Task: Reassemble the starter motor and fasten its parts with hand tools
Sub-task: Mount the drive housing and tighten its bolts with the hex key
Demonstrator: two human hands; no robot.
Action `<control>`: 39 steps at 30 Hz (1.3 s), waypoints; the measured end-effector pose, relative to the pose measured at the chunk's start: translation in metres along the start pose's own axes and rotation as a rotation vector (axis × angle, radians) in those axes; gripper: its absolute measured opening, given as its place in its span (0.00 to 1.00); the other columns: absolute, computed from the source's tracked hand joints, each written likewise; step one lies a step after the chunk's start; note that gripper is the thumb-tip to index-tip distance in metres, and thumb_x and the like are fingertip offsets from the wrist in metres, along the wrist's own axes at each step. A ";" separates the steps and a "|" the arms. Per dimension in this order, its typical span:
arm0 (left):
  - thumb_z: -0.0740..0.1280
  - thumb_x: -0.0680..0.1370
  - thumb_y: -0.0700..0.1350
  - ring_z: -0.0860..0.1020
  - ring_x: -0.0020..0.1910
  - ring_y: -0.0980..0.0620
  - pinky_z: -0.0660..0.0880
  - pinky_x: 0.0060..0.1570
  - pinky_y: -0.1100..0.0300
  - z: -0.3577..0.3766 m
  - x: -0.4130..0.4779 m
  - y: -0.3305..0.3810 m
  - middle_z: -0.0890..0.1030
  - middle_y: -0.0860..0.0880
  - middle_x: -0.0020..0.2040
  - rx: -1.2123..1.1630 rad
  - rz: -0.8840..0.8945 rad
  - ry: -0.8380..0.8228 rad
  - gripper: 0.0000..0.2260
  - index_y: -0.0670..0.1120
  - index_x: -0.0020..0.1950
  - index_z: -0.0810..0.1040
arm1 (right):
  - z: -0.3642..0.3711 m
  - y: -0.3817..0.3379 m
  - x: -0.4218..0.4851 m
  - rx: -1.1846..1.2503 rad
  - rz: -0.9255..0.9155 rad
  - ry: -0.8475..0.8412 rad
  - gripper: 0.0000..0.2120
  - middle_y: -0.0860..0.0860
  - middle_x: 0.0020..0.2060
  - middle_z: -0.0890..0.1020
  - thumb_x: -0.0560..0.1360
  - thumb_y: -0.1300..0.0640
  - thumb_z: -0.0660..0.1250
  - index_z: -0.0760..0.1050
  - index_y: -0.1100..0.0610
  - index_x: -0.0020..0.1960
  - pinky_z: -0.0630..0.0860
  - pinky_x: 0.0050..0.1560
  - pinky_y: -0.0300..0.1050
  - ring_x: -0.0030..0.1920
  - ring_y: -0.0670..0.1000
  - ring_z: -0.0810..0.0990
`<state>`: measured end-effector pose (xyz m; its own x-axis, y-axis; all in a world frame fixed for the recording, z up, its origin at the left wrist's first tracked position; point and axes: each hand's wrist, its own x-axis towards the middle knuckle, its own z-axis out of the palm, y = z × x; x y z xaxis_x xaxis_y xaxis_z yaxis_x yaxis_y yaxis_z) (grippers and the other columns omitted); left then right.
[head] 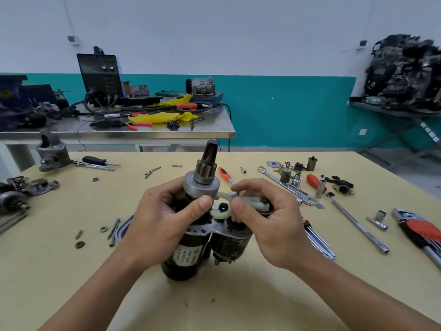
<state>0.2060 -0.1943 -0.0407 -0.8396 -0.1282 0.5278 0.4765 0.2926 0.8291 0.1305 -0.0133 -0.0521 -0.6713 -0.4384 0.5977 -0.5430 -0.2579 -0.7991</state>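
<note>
Two hands on the sheet: how was each entered?

Left hand (167, 218): fingers curled round the upper body of the starter motor (205, 237), thumb pressed against the white fork lever (223, 207). Right hand (269, 220): thumb and forefinger pinched on the same lever from the other side.

Location of the motor?

Between the two hands. It stood on its black end on the table (214, 304), leaning slightly. The pinion gear (207, 168) pointed up, above the left hand's knuckles. The solenoid (232, 242) sat alongside, under the right hand.

And the lever?

It lay across the top of the motor, just below the pinion's collar. Whether it was seated, I could not tell.

Loose items, left hand side?

Two long bolts (114, 231) and one nut (103, 228), near, to the left of that hand. One grey nose housing (51, 152), well apart, beyond and to the left.

Right hand side?

One red-handled screwdriver (224, 174), just beyond the fingertips. One combination wrench (284, 185), near, beyond and to the right. One set of hex keys (318, 243), just beside the wrist, to the right. One red-holdered key set (420, 231), well apart, farther right.
</note>
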 end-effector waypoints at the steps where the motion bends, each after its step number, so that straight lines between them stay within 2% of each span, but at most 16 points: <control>1: 0.71 0.74 0.58 0.85 0.49 0.51 0.80 0.47 0.62 0.001 0.000 0.000 0.86 0.49 0.49 -0.003 0.005 0.009 0.11 0.57 0.54 0.85 | 0.002 0.000 0.000 0.007 0.005 -0.004 0.07 0.46 0.35 0.83 0.73 0.45 0.73 0.81 0.45 0.50 0.79 0.40 0.37 0.36 0.44 0.82; 7: 0.67 0.76 0.64 0.83 0.51 0.57 0.76 0.49 0.68 0.003 -0.002 0.000 0.86 0.54 0.51 -0.031 0.088 0.039 0.16 0.57 0.57 0.84 | 0.021 -0.005 0.006 0.023 -0.011 0.034 0.07 0.41 0.32 0.79 0.74 0.46 0.68 0.78 0.49 0.45 0.73 0.37 0.32 0.33 0.39 0.76; 11: 0.66 0.74 0.67 0.82 0.55 0.49 0.77 0.53 0.61 0.000 -0.003 -0.004 0.84 0.49 0.53 -0.003 0.082 0.082 0.21 0.55 0.57 0.83 | 0.031 -0.009 0.017 -0.228 -0.055 0.052 0.12 0.40 0.29 0.73 0.81 0.48 0.60 0.74 0.53 0.43 0.66 0.34 0.31 0.31 0.42 0.71; 14: 0.65 0.73 0.69 0.81 0.57 0.49 0.75 0.54 0.62 -0.001 -0.004 -0.005 0.83 0.49 0.54 -0.006 0.077 0.137 0.21 0.57 0.56 0.83 | 0.037 -0.010 0.021 -0.300 -0.059 0.081 0.15 0.43 0.32 0.73 0.82 0.47 0.55 0.72 0.55 0.42 0.67 0.36 0.35 0.34 0.44 0.71; 16: 0.67 0.74 0.66 0.83 0.53 0.51 0.77 0.51 0.63 0.001 -0.005 -0.004 0.85 0.51 0.52 -0.067 0.073 0.149 0.18 0.57 0.56 0.83 | 0.039 -0.013 0.023 -0.239 0.003 0.023 0.17 0.49 0.39 0.79 0.82 0.45 0.53 0.75 0.55 0.49 0.75 0.43 0.42 0.43 0.46 0.78; 18: 0.71 0.74 0.57 0.84 0.51 0.51 0.79 0.49 0.62 0.001 -0.006 -0.004 0.86 0.51 0.51 -0.121 0.076 0.172 0.13 0.55 0.56 0.84 | 0.037 -0.016 0.026 -0.124 0.087 -0.068 0.20 0.46 0.50 0.82 0.80 0.42 0.51 0.76 0.49 0.60 0.76 0.58 0.43 0.56 0.45 0.80; 20: 0.73 0.72 0.50 0.85 0.51 0.49 0.80 0.49 0.60 -0.002 -0.006 -0.005 0.86 0.48 0.50 -0.163 0.071 0.194 0.13 0.51 0.55 0.84 | 0.035 -0.018 0.029 -0.045 0.160 -0.183 0.24 0.39 0.59 0.79 0.78 0.35 0.49 0.70 0.40 0.69 0.71 0.67 0.43 0.66 0.42 0.75; 23: 0.74 0.69 0.49 0.85 0.47 0.48 0.80 0.46 0.60 -0.007 -0.006 -0.004 0.87 0.47 0.47 -0.230 0.031 0.239 0.12 0.50 0.52 0.86 | 0.033 -0.021 0.034 -0.139 0.195 -0.366 0.32 0.36 0.73 0.68 0.74 0.26 0.43 0.54 0.32 0.76 0.58 0.73 0.38 0.74 0.36 0.61; 25: 0.74 0.69 0.49 0.86 0.46 0.48 0.80 0.45 0.60 -0.008 -0.006 -0.005 0.87 0.47 0.46 -0.254 0.025 0.259 0.12 0.51 0.51 0.86 | 0.033 -0.025 0.038 -0.133 0.222 -0.420 0.30 0.33 0.70 0.70 0.75 0.28 0.42 0.53 0.32 0.76 0.62 0.66 0.27 0.70 0.29 0.63; 26: 0.74 0.69 0.48 0.86 0.47 0.48 0.80 0.45 0.60 -0.007 -0.007 -0.005 0.87 0.46 0.47 -0.262 0.025 0.260 0.12 0.51 0.52 0.86 | 0.033 -0.025 0.039 -0.093 0.231 -0.400 0.29 0.32 0.66 0.73 0.76 0.30 0.43 0.57 0.34 0.75 0.65 0.60 0.23 0.65 0.27 0.68; 27: 0.75 0.69 0.48 0.86 0.48 0.47 0.80 0.46 0.59 -0.006 -0.008 -0.005 0.87 0.46 0.47 -0.267 0.024 0.259 0.12 0.52 0.52 0.86 | 0.034 -0.024 0.039 -0.049 0.231 -0.339 0.28 0.33 0.62 0.77 0.76 0.32 0.44 0.64 0.36 0.73 0.69 0.57 0.24 0.62 0.28 0.72; 29: 0.75 0.69 0.48 0.86 0.48 0.47 0.80 0.46 0.59 -0.004 -0.009 -0.006 0.87 0.46 0.48 -0.264 0.023 0.271 0.12 0.51 0.52 0.86 | 0.035 -0.015 0.034 0.047 0.259 -0.165 0.26 0.42 0.58 0.83 0.77 0.34 0.48 0.77 0.41 0.64 0.75 0.62 0.39 0.61 0.40 0.79; 31: 0.77 0.68 0.47 0.86 0.48 0.47 0.80 0.46 0.60 -0.004 -0.008 -0.007 0.87 0.47 0.48 -0.263 0.018 0.290 0.12 0.51 0.51 0.86 | 0.040 -0.006 0.025 0.146 0.345 -0.115 0.24 0.50 0.54 0.85 0.78 0.37 0.53 0.83 0.47 0.56 0.77 0.61 0.49 0.58 0.49 0.83; 33: 0.78 0.68 0.48 0.86 0.48 0.47 0.81 0.46 0.59 -0.005 -0.009 -0.010 0.87 0.46 0.47 -0.263 0.007 0.311 0.13 0.50 0.51 0.86 | 0.044 0.001 0.018 0.229 0.377 -0.126 0.22 0.54 0.52 0.86 0.79 0.40 0.55 0.84 0.49 0.54 0.80 0.56 0.48 0.55 0.53 0.84; 36: 0.77 0.67 0.51 0.85 0.49 0.46 0.81 0.48 0.57 -0.004 -0.009 -0.012 0.87 0.46 0.48 -0.234 -0.009 0.315 0.16 0.49 0.52 0.85 | 0.048 0.007 0.017 0.194 0.309 0.054 0.19 0.52 0.51 0.86 0.78 0.45 0.56 0.85 0.46 0.51 0.79 0.47 0.39 0.52 0.46 0.84; 39: 0.77 0.66 0.52 0.85 0.48 0.46 0.82 0.49 0.56 -0.004 -0.010 -0.013 0.86 0.47 0.46 -0.216 -0.026 0.328 0.15 0.49 0.51 0.84 | 0.052 0.011 0.019 0.107 0.210 0.111 0.20 0.47 0.50 0.84 0.75 0.51 0.54 0.79 0.47 0.60 0.76 0.45 0.30 0.51 0.38 0.82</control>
<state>0.2097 -0.2008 -0.0558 -0.7410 -0.4392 0.5080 0.5294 0.0832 0.8443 0.1377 -0.0688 -0.0534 -0.8182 -0.3964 0.4164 -0.3331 -0.2634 -0.9053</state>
